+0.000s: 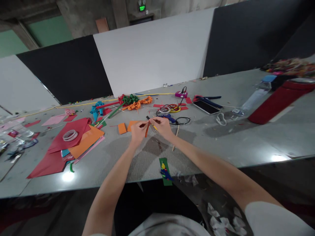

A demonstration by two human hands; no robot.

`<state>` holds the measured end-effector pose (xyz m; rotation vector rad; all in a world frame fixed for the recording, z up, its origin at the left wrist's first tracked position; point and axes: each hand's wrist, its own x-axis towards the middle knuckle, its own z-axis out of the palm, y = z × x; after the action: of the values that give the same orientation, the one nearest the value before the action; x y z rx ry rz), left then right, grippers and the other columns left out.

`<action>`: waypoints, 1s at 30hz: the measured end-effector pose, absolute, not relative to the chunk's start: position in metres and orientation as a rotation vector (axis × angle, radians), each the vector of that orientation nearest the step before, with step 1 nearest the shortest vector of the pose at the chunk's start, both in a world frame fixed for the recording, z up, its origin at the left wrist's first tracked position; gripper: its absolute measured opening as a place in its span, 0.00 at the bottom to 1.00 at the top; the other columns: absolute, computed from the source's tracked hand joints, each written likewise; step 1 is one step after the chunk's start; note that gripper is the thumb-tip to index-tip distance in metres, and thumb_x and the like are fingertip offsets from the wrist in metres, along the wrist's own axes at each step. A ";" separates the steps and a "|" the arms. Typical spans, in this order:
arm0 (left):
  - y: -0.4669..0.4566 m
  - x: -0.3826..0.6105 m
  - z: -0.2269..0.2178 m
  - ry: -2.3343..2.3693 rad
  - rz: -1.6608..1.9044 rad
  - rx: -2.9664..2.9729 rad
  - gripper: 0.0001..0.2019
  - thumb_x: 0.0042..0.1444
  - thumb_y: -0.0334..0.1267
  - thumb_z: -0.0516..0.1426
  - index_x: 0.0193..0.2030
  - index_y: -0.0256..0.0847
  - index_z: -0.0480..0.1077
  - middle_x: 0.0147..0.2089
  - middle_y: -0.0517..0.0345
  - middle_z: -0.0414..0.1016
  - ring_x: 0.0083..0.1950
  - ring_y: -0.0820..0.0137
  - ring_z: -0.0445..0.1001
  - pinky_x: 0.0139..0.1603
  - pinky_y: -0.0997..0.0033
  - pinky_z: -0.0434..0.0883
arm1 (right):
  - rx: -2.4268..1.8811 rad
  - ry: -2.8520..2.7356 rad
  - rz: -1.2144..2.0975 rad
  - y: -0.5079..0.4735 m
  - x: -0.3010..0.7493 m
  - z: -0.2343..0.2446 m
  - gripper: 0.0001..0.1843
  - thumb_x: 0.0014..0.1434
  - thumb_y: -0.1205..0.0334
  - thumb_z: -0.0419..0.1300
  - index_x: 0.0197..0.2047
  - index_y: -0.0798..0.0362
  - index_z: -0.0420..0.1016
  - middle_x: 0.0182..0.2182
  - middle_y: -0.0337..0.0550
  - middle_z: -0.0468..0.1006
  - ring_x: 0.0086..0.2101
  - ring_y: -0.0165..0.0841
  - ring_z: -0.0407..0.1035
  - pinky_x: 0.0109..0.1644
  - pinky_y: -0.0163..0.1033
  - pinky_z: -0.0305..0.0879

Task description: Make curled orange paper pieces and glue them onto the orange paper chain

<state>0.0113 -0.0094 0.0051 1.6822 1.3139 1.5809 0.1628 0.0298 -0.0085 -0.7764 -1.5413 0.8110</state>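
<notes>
My left hand [138, 131] and my right hand [161, 127] meet over the middle of the table, fingers pinched. Between them hangs a small folded orange strip [147, 131], held by the left fingertips. A slim yellow stick [155, 127] with a dark end pokes out from under the right fingers; its exact kind is too small to tell. Orange felt-like pieces [122, 128] lie just left of my left hand. Beyond my right hand rests a blue glue gun [169, 118] with a black cable. A thin wooden stick [176, 137] lies beside my right wrist.
Coloured sheets [55, 162] with white tape rolls [70, 135] lie at left. Behind are curled paper flowers [130, 99]. At right are a phone [206, 107], pliers [209, 101], a bottle [256, 98] and a red cylinder [278, 101]. A green strip [167, 180] overhangs the front edge.
</notes>
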 end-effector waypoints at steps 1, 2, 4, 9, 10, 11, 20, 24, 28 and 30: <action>-0.009 0.012 0.005 1.309 1.578 1.670 0.09 0.59 0.41 0.63 0.37 0.40 0.83 0.38 0.49 0.85 0.40 0.64 0.81 0.45 0.66 0.74 | -0.776 -1.537 0.814 0.030 0.163 -0.008 0.18 0.60 0.46 0.64 0.36 0.53 0.85 0.33 0.44 0.84 0.33 0.36 0.75 0.39 0.39 0.69; -0.009 0.012 0.005 1.306 1.575 1.657 0.09 0.59 0.41 0.63 0.37 0.39 0.83 0.38 0.49 0.85 0.40 0.64 0.81 0.45 0.66 0.74 | -0.776 -1.534 0.820 0.031 0.163 -0.008 0.18 0.60 0.46 0.64 0.36 0.53 0.85 0.33 0.44 0.84 0.33 0.36 0.75 0.38 0.39 0.68; -0.010 0.013 0.006 1.300 1.573 1.633 0.09 0.58 0.41 0.63 0.37 0.39 0.83 0.38 0.50 0.85 0.40 0.65 0.81 0.45 0.66 0.74 | -0.780 -1.539 0.823 0.031 0.164 -0.007 0.19 0.60 0.45 0.64 0.36 0.53 0.84 0.32 0.44 0.84 0.32 0.36 0.75 0.38 0.39 0.68; -0.010 0.013 0.008 1.281 1.596 1.599 0.08 0.57 0.40 0.63 0.37 0.39 0.83 0.38 0.49 0.84 0.40 0.65 0.80 0.43 0.68 0.74 | -0.774 -1.594 0.812 0.032 0.166 -0.005 0.22 0.63 0.43 0.60 0.36 0.53 0.83 0.31 0.44 0.82 0.32 0.35 0.73 0.37 0.38 0.66; -0.010 0.012 0.008 1.273 1.600 1.596 0.08 0.57 0.40 0.63 0.37 0.38 0.82 0.38 0.49 0.84 0.40 0.64 0.81 0.43 0.68 0.74 | -0.768 -1.602 0.819 0.032 0.166 -0.005 0.22 0.63 0.43 0.60 0.36 0.53 0.83 0.31 0.44 0.82 0.31 0.35 0.72 0.37 0.38 0.66; -0.010 0.012 0.008 1.262 1.602 1.596 0.08 0.57 0.40 0.63 0.37 0.38 0.82 0.38 0.48 0.84 0.40 0.64 0.81 0.42 0.68 0.75 | -0.765 -1.608 0.823 0.032 0.166 -0.006 0.22 0.63 0.42 0.60 0.36 0.53 0.82 0.31 0.44 0.82 0.31 0.34 0.72 0.36 0.38 0.66; -0.011 0.012 0.010 1.306 1.604 1.653 0.11 0.57 0.42 0.65 0.44 0.39 0.77 0.34 0.50 0.83 0.35 0.65 0.81 0.40 0.68 0.74 | -0.814 -1.611 0.756 0.033 0.164 -0.006 0.21 0.60 0.43 0.63 0.34 0.54 0.81 0.30 0.43 0.81 0.30 0.34 0.71 0.36 0.38 0.65; -0.010 0.011 0.011 1.335 1.591 1.584 0.13 0.54 0.44 0.67 0.40 0.38 0.77 0.34 0.49 0.83 0.37 0.63 0.82 0.39 0.68 0.74 | -0.798 -1.617 0.777 0.033 0.167 -0.003 0.21 0.60 0.43 0.62 0.34 0.54 0.81 0.29 0.42 0.80 0.29 0.34 0.70 0.35 0.38 0.64; -0.005 0.008 0.007 1.312 1.501 1.531 0.12 0.54 0.47 0.66 0.35 0.38 0.79 0.36 0.49 0.84 0.37 0.63 0.81 0.37 0.68 0.74 | -0.814 -1.540 0.806 0.038 0.171 -0.003 0.22 0.59 0.41 0.63 0.35 0.54 0.81 0.28 0.42 0.79 0.29 0.34 0.70 0.35 0.38 0.64; -0.001 0.007 0.004 1.291 1.449 1.502 0.12 0.53 0.47 0.66 0.34 0.39 0.81 0.36 0.50 0.84 0.37 0.63 0.81 0.38 0.68 0.75 | -0.830 -1.504 0.814 0.042 0.173 -0.004 0.22 0.57 0.40 0.64 0.35 0.54 0.81 0.27 0.42 0.78 0.28 0.33 0.69 0.34 0.38 0.63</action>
<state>0.0068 -0.0012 0.0044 1.5024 1.2908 1.4486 0.1732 0.0418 -0.0042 -0.8298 -1.5044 0.8142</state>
